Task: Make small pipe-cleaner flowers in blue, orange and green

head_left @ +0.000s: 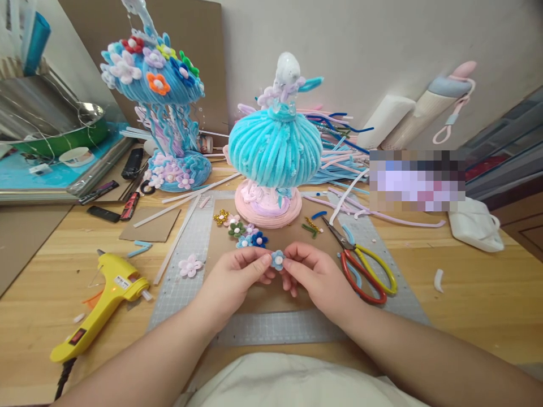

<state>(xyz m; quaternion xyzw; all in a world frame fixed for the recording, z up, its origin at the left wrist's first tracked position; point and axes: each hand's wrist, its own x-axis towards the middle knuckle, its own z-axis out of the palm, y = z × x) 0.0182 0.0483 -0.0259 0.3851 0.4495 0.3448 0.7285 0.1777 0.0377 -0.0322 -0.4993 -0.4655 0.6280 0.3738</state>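
Between my two hands is a small blue pipe-cleaner flower (pixel 278 259) with a pale centre. My left hand (pixel 238 277) pinches its left side with thumb and finger; my right hand (pixel 314 278) pinches the right side. Just beyond lie several finished flowers, among them a dark blue flower (pixel 259 239), a green flower (pixel 236 228) and a gold flower (pixel 221 217). A pale pink flower (pixel 190 265) rests to the left. Behind them stands a turquoise pipe-cleaner jellyfish figure (pixel 275 144) on a round pink base (pixel 268 219).
Red-and-yellow-handled scissors (pixel 368 265) lie right of my hands. A yellow glue gun (pixel 102 305) rests on the left. A flower-covered blue jellyfish figure (pixel 159 79) stands at the back left. Loose pipe cleaners (pixel 339 164) are heaped behind, and a grey cutting mat (pixel 180 299) lies under cardboard.
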